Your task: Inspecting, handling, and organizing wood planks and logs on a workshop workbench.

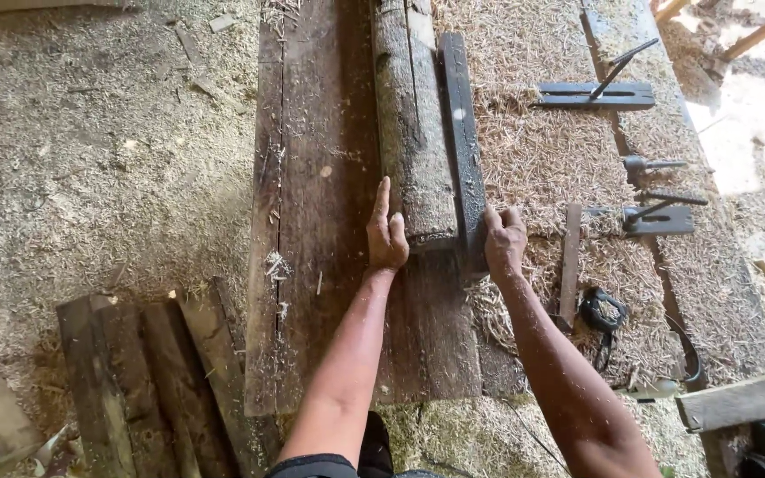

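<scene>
A rough grey timber (413,133) lies lengthwise on a dark wooden bench top (320,221), against a long dark metal fence bar (462,133). My left hand (386,235) rests flat against the near left corner of the timber, fingers extended along its side. Gripping the near end of the fence bar is my right hand (504,241). Both forearms reach forward from the bottom of the view.
Sawdust and shavings (560,150) cover the table right of the fence and the floor on the left. Metal clamps and levers (657,212) sit at the right. Several dark boards (143,381) lie stacked at lower left. A black strap (602,312) lies near my right arm.
</scene>
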